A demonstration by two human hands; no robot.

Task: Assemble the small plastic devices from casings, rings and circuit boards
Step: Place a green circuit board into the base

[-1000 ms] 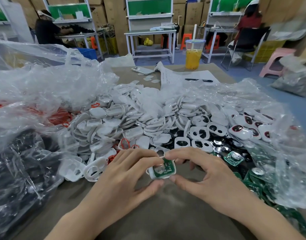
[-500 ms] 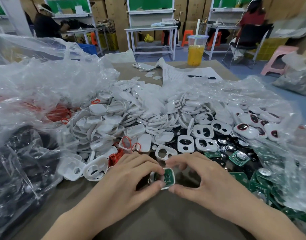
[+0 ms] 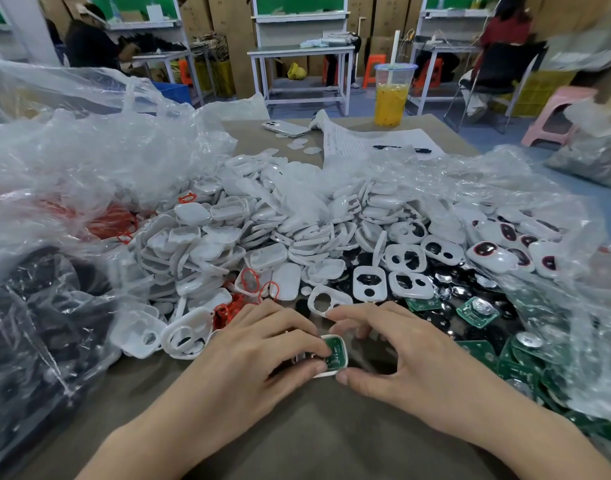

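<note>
A small white casing with a green circuit board (image 3: 336, 355) lies on the table near the front. My left hand (image 3: 262, 344) covers its left half, fingers curled over it and thumb below. My right hand (image 3: 397, 351) pinches its right end between thumb and forefinger. Behind my hands spreads a heap of white casing halves (image 3: 262, 237). White front shells with two holes (image 3: 370, 284) lie just beyond my fingers. Red rings (image 3: 248, 285) sit among the casings. Loose green circuit boards (image 3: 477, 311) lie to the right.
Crumpled clear plastic bags (image 3: 72, 161) rise at the left and right. A bag of black parts (image 3: 37, 323) sits at the near left. A phone (image 3: 285, 128), papers with a pen (image 3: 401, 148) and a cup of yellow drink (image 3: 390, 95) stand at the far edge. People sit at benches behind.
Both hands have lowered the casing with its board to the table and closed more tightly over it; my left fingers now cover most of the board.
</note>
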